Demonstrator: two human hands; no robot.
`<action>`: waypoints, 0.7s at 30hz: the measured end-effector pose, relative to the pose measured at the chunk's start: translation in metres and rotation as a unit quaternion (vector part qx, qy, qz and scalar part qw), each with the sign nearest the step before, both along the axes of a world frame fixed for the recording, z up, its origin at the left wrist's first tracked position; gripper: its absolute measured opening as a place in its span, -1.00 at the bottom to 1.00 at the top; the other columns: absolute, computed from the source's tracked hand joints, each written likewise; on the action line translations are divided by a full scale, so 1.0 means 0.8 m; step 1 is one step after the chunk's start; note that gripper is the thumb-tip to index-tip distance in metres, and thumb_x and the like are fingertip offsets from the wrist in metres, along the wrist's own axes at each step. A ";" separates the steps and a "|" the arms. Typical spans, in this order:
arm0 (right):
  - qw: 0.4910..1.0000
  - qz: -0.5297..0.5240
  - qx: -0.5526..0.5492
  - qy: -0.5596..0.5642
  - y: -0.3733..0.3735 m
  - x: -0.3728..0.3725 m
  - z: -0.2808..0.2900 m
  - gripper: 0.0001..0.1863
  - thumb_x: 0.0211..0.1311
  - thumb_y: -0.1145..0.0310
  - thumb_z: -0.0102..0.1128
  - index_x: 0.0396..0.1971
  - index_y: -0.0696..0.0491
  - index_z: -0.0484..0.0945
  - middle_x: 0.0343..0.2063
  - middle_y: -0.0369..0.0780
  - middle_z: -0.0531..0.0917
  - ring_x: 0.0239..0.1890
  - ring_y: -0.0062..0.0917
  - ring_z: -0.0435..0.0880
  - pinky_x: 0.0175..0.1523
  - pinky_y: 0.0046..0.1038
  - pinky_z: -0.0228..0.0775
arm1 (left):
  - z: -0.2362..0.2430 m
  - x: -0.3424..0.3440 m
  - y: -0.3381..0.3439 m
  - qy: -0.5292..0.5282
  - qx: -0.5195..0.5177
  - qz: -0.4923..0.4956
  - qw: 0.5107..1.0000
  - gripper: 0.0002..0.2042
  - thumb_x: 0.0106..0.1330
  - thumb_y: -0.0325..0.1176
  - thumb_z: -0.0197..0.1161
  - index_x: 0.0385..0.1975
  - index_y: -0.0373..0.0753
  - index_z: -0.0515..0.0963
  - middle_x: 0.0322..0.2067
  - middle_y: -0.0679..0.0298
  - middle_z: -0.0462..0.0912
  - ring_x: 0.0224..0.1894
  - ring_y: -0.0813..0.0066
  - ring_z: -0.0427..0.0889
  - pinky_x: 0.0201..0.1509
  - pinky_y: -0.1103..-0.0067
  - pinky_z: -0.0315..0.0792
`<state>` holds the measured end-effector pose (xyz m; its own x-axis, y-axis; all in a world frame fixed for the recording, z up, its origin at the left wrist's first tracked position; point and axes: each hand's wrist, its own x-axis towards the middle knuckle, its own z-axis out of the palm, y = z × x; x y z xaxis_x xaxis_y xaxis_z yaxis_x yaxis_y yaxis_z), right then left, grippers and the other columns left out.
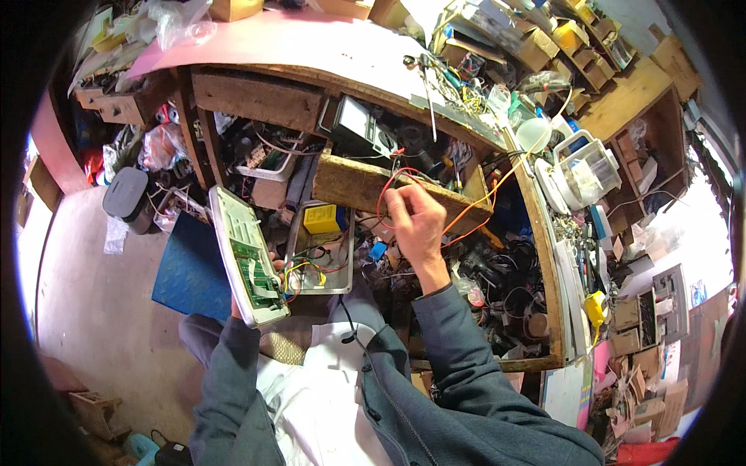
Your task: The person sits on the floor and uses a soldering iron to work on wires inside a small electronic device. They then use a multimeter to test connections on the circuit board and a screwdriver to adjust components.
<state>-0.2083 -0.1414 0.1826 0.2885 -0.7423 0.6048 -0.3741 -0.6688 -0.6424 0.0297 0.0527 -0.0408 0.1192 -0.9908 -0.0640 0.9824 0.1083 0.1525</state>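
One cover (pixel 232 220), left hand (pixel 277 264) gripping, tilts to bare its circuit board (pixel 247 273) at nine o'clock; right hand (pixel 420 221) seemingly pinches red wire (pixel 379 203).

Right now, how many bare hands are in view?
2: the right hand, at a loop of red wire, and the left hand, holding the pale cover and partly hidden by it.

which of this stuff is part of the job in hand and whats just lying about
Likely part of the job:
pale cover with green circuit board, in the left hand
red wire, at the right hand
open case
yellow block inside it

Apparently just lying about:
blue panel
dark rounded box
clear plastic bag
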 end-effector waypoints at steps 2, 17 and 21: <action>0.997 -0.065 -0.036 -0.011 -0.021 -0.014 0.005 -0.80 0.37 0.38 0.38 -0.43 0.16 0.66 -0.60 -0.21 0.64 -0.55 -0.58 0.61 -0.41 -0.46 0.43 | 0.004 -0.002 0.001 -0.010 0.013 0.008 1.000 -0.38 0.58 0.06 0.05 0.37 -0.36 0.38 0.16 -0.12 0.63 -0.01 0.01 0.77 0.02 0.21 0.76; 0.930 0.051 0.190 0.310 -0.239 -0.103 -0.001 -0.67 0.24 0.50 0.41 0.02 0.07 0.76 -0.19 -0.14 0.82 -0.17 -0.48 0.77 -0.01 -0.43 0.61 | 0.000 0.002 0.001 -0.038 0.046 0.002 0.998 -0.37 0.57 0.10 0.02 0.37 -0.33 0.39 0.14 -0.10 0.65 -0.04 0.07 0.78 0.03 0.20 0.73; 0.863 0.148 0.247 0.415 -0.259 -0.085 0.011 -0.63 0.28 0.53 0.34 0.09 0.05 0.74 -0.25 -0.24 0.81 -0.25 -0.61 0.68 -0.10 -0.46 0.53 | 0.018 -0.002 0.002 -0.050 0.073 0.012 0.996 -0.46 0.59 0.03 0.00 0.30 -0.32 0.45 0.06 -0.05 0.69 -0.12 0.16 0.80 -0.02 0.25 0.75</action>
<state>-0.2762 -0.3484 0.1911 0.6913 -0.6703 -0.2697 -0.7022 -0.5352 -0.4696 0.0282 0.0544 -0.0264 0.1549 -0.9689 -0.1930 0.9588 0.1004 0.2656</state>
